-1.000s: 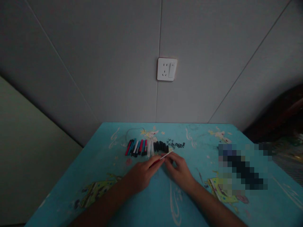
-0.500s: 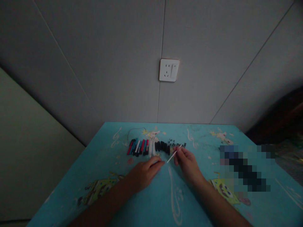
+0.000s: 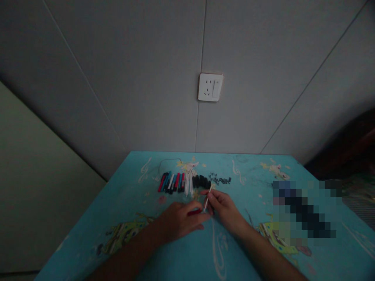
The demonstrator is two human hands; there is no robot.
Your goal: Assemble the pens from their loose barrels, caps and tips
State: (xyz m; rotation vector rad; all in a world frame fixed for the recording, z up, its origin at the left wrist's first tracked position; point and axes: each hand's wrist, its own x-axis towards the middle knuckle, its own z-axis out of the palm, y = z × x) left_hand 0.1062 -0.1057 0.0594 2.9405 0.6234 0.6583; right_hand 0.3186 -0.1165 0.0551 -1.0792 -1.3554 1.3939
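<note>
In front of me my left hand [image 3: 184,218] is closed around a red marker barrel [image 3: 194,212], most of it hidden by the fingers. My right hand [image 3: 221,205] pinches a thin white stick [image 3: 207,200], tilted with its lower end close to the barrel's end; I cannot tell whether they touch. Just beyond the hands lies a row of red, blue, white and black marker barrels [image 3: 172,182]. Beside them are several white sticks [image 3: 189,183] and short black caps [image 3: 201,181]. Small dark pieces [image 3: 222,180] lie scattered to the right of the caps.
The table [image 3: 117,203] has a light blue cover with cartoon prints. Its far edge meets a grey panelled wall [image 3: 146,97] bearing a white socket plate [image 3: 210,87]. A pixelated dark patch [image 3: 304,208] covers something on the right side.
The red barrel now shows in my left hand. My right hand has moved slightly left and nearer to me, and the white stick stands steeper, closer to the left hand.
</note>
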